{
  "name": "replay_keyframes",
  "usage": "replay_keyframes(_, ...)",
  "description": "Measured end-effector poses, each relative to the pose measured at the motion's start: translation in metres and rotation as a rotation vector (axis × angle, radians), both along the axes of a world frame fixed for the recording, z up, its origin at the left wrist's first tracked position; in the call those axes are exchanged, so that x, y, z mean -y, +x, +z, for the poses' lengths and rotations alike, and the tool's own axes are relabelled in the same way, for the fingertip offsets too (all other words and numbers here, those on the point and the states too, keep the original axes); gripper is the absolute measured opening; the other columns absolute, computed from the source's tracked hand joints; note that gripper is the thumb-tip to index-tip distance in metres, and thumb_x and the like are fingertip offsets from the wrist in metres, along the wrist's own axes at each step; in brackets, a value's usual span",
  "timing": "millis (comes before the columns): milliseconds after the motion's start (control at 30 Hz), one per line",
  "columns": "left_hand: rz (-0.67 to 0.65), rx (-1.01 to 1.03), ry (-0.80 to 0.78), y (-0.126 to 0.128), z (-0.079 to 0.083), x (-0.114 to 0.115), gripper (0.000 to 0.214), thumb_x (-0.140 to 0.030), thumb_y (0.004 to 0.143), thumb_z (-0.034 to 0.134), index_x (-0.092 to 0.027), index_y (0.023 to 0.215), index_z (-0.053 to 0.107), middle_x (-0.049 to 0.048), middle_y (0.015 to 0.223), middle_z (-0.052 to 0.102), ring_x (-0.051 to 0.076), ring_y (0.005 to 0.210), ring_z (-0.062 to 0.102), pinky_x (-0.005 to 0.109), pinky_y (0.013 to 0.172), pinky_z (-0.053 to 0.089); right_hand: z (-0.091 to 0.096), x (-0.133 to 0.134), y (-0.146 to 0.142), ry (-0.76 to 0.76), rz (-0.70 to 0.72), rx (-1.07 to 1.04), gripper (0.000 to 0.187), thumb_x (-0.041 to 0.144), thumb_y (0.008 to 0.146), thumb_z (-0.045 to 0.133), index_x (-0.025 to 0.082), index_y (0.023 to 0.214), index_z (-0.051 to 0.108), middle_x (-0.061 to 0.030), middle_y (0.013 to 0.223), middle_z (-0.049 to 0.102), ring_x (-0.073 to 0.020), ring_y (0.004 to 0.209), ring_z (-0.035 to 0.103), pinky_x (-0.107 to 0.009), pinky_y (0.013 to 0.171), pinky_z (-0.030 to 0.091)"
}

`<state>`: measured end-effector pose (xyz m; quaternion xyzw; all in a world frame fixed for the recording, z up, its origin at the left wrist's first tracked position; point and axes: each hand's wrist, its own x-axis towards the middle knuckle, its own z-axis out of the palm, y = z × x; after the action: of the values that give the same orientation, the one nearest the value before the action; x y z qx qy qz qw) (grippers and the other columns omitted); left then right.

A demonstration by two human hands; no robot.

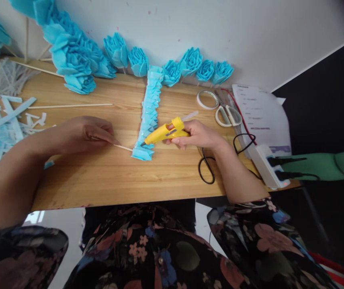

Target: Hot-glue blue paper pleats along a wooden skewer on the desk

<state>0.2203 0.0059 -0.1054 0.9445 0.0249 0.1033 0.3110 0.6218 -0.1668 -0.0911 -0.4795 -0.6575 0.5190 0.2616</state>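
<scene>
My right hand (194, 133) is wrapped round a yellow hot glue gun (167, 131), with a clear glue stick (190, 116) poking from its back. The gun's dark nozzle points down at the near end of a long, pleated strip of light-blue paper (150, 106), which lies lengthwise away from me on the table. Between the fingers of my left hand (95, 132) is a thin wooden stick (123, 147); its far tip meets the near end of the strip. Part of the stick is hidden inside that hand.
Blue paper roses (190, 62) line the wall. Paper scraps (12, 116) and another wooden stick (72, 106) lie left. To the right are a tape roll (207, 99), scissors (228, 116), printed sheets (264, 116), a black cord (207, 170) and a power strip (268, 166).
</scene>
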Motion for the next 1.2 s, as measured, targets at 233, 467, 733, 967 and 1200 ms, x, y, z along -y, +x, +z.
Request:
replay_keyframes(233, 0.001, 0.005, 0.001, 0.0, 0.0, 0.0, 0.038, -0.039, 0.125, 0.061, -0.028, 0.117, 0.097, 0.0061, 0.104, 0.084, 0.015, 0.086, 0.076, 0.022, 0.079, 0.055, 0.006, -0.001, -0.002, 0.023, 0.006, -0.087, 0.041, 0.054, 0.101, 0.089, 0.016, 0.117, 0.082, -0.0057, 0.1, 0.086, -0.0103, 0.066, 0.063, -0.025, 0.062, 0.053)
replay_keyframes(467, 0.005, 0.013, 0.014, 0.001, -0.002, 0.001, 0.039, -0.037, 0.125, 0.059, -0.028, 0.12, 0.097, 0.0059, 0.103, 0.084, 0.015, 0.085, 0.075, 0.022, 0.08, 0.055, 0.008, 0.0, 0.005, -0.01, 0.019, 0.031, 0.039, 0.053, 0.102, 0.09, 0.018, 0.117, 0.086, -0.0012, 0.084, 0.082, -0.0105, 0.062, 0.063, -0.025, 0.061, 0.051)
replay_keyframes(733, 0.002, 0.007, 0.008, -0.001, -0.003, 0.0, 0.039, -0.035, 0.125, 0.058, -0.028, 0.124, 0.096, 0.0044, 0.105, 0.084, 0.014, 0.084, 0.073, 0.021, 0.08, 0.054, 0.008, -0.003, 0.016, 0.054, -0.04, -0.066, 0.044, 0.06, 0.102, 0.089, 0.017, 0.104, 0.084, -0.0047, 0.089, 0.084, -0.0104, 0.062, 0.063, -0.027, 0.064, 0.055)
replay_keyframes(967, 0.015, -0.007, -0.001, 0.001, -0.005, 0.0, 0.043, -0.04, 0.126, 0.056, -0.025, 0.119, 0.096, 0.006, 0.103, 0.083, 0.015, 0.086, 0.074, 0.022, 0.079, 0.054, 0.008, -0.004, 0.013, 0.017, -0.021, -0.044, 0.042, 0.057, 0.102, 0.09, 0.016, 0.108, 0.083, -0.0076, 0.101, 0.087, -0.0093, 0.062, 0.061, -0.027, 0.06, 0.053)
replay_keyframes(1200, 0.042, -0.061, -0.031, 0.003, 0.0, 0.002, 0.038, -0.039, 0.122, 0.059, -0.023, 0.119, 0.093, 0.0074, 0.105, 0.085, 0.016, 0.09, 0.077, 0.022, 0.08, 0.057, 0.012, -0.002, 0.008, 0.004, -0.04, 0.021, 0.036, 0.052, 0.103, 0.087, 0.017, 0.107, 0.082, -0.0029, 0.088, 0.081, -0.0102, 0.063, 0.06, -0.028, 0.061, 0.052)
